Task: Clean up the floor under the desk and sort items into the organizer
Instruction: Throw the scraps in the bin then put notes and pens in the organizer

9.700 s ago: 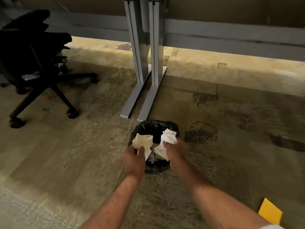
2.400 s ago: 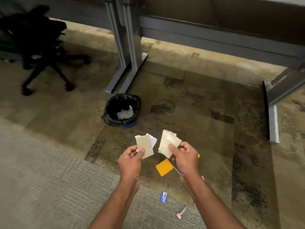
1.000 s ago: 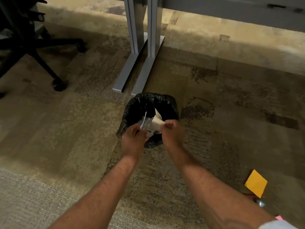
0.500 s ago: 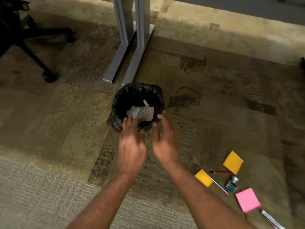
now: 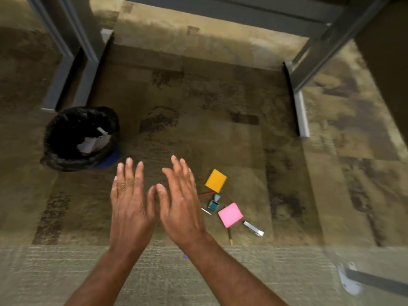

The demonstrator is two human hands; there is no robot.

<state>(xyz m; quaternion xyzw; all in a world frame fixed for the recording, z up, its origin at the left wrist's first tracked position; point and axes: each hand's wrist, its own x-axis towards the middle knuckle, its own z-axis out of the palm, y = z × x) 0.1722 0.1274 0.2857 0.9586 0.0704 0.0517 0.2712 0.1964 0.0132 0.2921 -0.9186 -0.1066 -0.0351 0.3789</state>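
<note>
The floor under the bench is a big brown and tan carpet. The grey bench legs stand at the back. A round bin with a black bag sits near the legs on the left. White paper bits lie inside it, so I think the paper part of the job is done.

The person's two arms reach out over the carpet. The left hand and the right hand are side by side with their thumbs almost touching. Each grip is spread wide with straight fingers, and holds nothing.

The things to sort lie in a small heap on the carpet, just beside the right hand. There is a pink pad and an orange pad. Next to the pink pad lies a shiny silver thing. Between the two pads sit a little teal thing and a thin red pencil. I cannot see the organizer anywhere.

I think the step now is picking up this heap. The right hand is nearest, so it should go down and a bit to the side. The pads lie flat, so the fingers must get under an edge. The pencil is thin and needs a small, careful pinch. The things are packed close together, so taking one at a time looks safest. Then the person has to find the organizer.
</note>
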